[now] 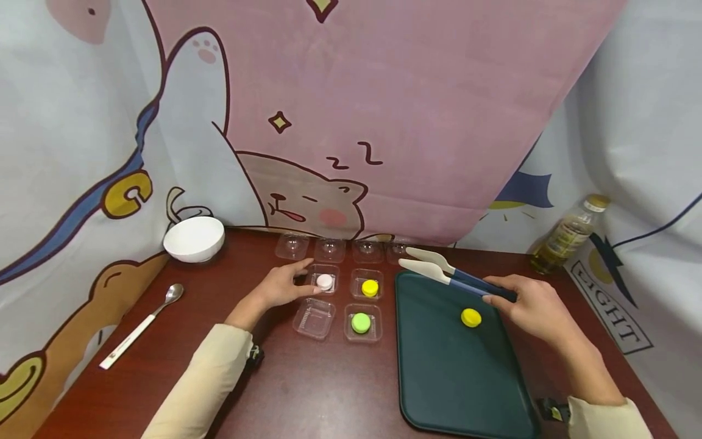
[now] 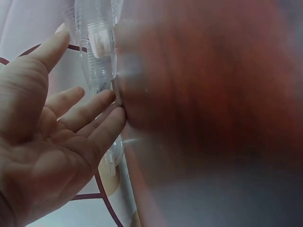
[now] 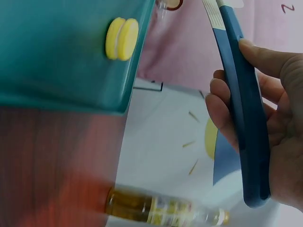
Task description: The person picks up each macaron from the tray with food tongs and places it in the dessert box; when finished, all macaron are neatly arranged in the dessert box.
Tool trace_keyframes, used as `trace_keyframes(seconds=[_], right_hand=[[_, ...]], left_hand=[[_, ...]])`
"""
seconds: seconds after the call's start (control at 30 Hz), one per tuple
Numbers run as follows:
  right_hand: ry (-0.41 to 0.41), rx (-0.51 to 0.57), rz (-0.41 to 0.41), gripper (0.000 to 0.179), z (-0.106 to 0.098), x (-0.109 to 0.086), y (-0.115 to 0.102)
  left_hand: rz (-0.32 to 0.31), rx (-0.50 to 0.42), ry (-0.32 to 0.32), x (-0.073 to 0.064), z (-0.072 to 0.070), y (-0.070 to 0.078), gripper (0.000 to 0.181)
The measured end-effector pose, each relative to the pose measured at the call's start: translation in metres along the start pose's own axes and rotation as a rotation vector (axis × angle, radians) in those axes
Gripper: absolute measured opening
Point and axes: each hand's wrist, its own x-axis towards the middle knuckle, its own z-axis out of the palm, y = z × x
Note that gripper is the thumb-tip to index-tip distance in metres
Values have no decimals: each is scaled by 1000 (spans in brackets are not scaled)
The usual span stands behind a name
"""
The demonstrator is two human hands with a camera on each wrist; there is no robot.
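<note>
My left hand [image 1: 282,285] is at a small clear plastic box [image 1: 333,271] with a pale pink macaron [image 1: 324,281] in it. Thumb and fingers are spread at the box's left side; in the left wrist view the hand [image 2: 61,127] has its palm showing. My right hand [image 1: 540,305] grips blue-handled tongs [image 1: 466,279] with cream tips, their arms a little apart and nothing between them. Below the tongs a yellow macaron [image 1: 471,317] lies on the dark green tray [image 1: 455,378]; the right wrist view shows this macaron [image 3: 122,39] standing on its edge.
Nearby clear boxes hold a yellow macaron [image 1: 370,288] and a green macaron [image 1: 361,323]; another box [image 1: 314,318] is bare. Several domed clear lids [image 1: 330,249] line the back. A white bowl [image 1: 194,239] and spoon [image 1: 142,326] are left, an oil bottle [image 1: 570,235] back right.
</note>
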Motion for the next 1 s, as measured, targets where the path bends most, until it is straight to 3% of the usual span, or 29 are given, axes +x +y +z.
trace_keyframes(seconds=[0.17, 0.63, 0.83, 1.0], right_hand=[[23, 3, 32, 40, -3, -11, 10], [8, -4, 101, 39, -4, -52, 40], [-18, 1, 158, 41, -2, -73, 51], [-53, -6, 211, 43, -3, -89, 59]], left_hand=[[-1, -3, 22, -14, -3, -2, 78], [19, 19, -32, -51, -13, 0, 60], [99, -26, -102, -62, -12, 2, 75], [125, 11, -142, -64, -11, 6, 87]])
